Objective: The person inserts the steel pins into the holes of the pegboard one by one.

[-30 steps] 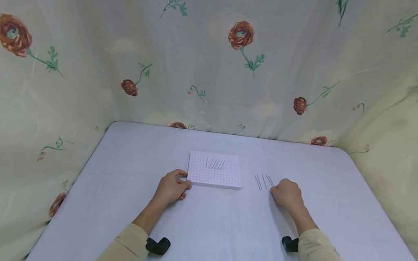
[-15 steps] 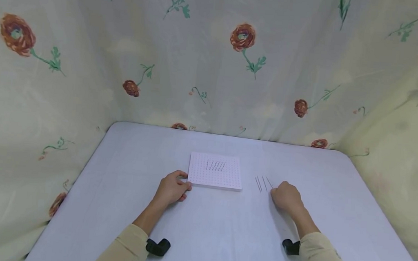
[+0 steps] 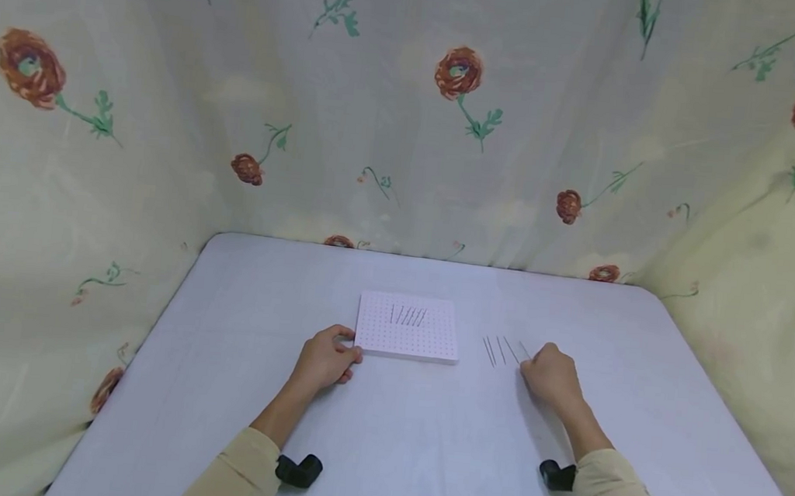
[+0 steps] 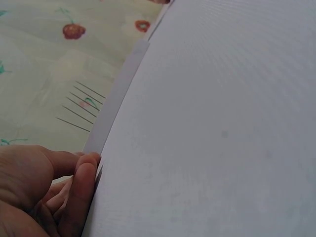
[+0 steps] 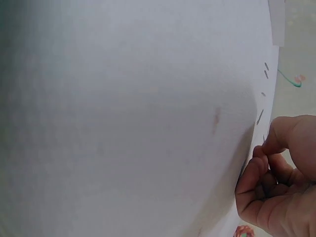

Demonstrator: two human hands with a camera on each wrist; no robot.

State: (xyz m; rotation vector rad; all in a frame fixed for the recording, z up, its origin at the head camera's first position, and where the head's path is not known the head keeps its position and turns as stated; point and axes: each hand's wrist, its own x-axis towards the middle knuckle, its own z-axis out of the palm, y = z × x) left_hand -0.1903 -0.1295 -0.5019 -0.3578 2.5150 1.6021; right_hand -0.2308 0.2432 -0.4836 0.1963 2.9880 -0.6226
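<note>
One left hand (image 3: pixel 323 357) clamps its fingers on the near left corner of a flat, hole-dotted board (image 3: pixel 407 341) bearing slender standing pins (image 3: pixel 408 316); loose straight pins (image 3: pixel 501 350) lie farther right, beside the right hand (image 3: pixel 552 377), whose fingers pinch another pin (image 3: pixel 526 350). Smooth white tabletop (image 3: pixel 411 436); flowered cloth (image 3: pixel 406 132) beyond.

- A curtained-off tabletop work space; the wider building cannot be told
- Flowered cloth (image 3: pixel 353 104) hangs beyond the fingers (image 4: pixel 81 185) and to both sides
- A white-topped table (image 3: pixel 423 452) spreads beneath the fingers
- Black wrist devices (image 3: pixel 299 471) sit behind them
</note>
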